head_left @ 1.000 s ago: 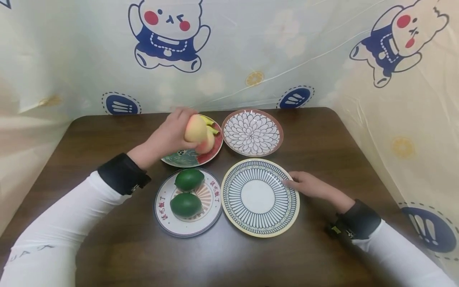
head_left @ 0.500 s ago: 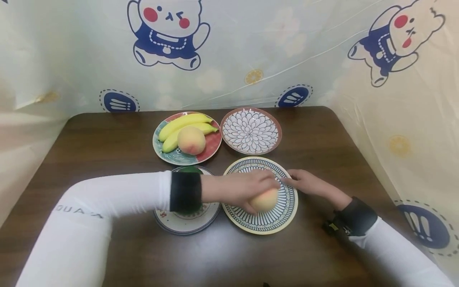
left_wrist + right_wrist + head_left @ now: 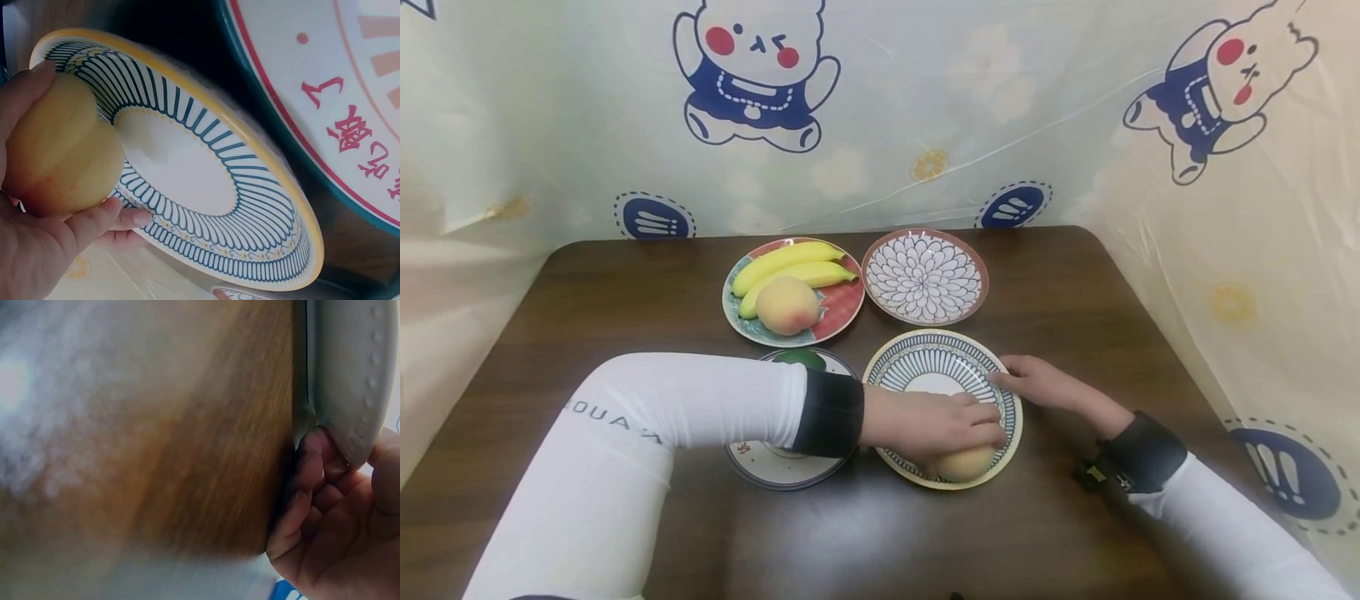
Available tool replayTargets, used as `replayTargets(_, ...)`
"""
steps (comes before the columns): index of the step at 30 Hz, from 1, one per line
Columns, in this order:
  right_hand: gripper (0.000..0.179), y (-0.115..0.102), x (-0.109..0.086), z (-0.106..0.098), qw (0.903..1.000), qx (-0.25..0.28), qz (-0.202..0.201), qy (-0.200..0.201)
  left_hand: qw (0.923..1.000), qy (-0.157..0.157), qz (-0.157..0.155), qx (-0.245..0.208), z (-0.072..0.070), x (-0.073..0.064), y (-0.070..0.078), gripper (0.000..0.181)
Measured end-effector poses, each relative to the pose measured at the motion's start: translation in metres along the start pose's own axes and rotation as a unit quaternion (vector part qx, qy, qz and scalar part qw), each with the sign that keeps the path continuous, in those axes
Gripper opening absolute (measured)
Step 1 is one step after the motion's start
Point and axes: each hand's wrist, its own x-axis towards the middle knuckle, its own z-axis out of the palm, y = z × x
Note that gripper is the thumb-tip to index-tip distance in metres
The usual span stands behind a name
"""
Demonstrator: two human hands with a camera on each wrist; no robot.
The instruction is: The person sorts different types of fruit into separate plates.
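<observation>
Our left hand [image 3: 946, 425] grips a round yellow-pink peach [image 3: 967, 467] at 5 o'clock on a yellow-rimmed, blue-striped, ceramic-looking round plate [image 3: 928, 367], our right hand [image 3: 1037, 382] pinching that plate at 2 o'clock. Looks nearly placed to us, just not let go yet; another round yellow-pink peach [image 3: 787, 307] sits with curved yellow bananas [image 3: 808, 272] off at 10 o'clock.

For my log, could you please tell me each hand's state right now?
Left hand: holding a peach.
Right hand: holding the yellow-rimmed plate by its edge.
</observation>
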Motion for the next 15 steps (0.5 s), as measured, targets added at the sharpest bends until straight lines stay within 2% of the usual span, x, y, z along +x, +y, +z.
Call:
replayTargets(5, 0.033, 0.0011, -0.0017, 0.0024, 1.0000, 0.008, 0.002, -0.002, 0.9999, -0.013, -0.004, -0.001, 0.0022, 0.0006, -0.0015, 0.063)
replayTargets(11, 0.033, 0.0018, -0.0013, 0.0030, 0.9999, 0.011, 0.006, -0.003, 0.9992, -0.023, -0.028, -0.020, 0.0042, 0.0006, -0.0055, 0.076)
replayTargets(15, 0.034, 0.0018, -0.0006, 0.0015, 0.9999, 0.012, 0.003, -0.004, 0.9979, -0.050, -0.039, -0.008, -0.0008, 0.0020, -0.0058, 0.088)
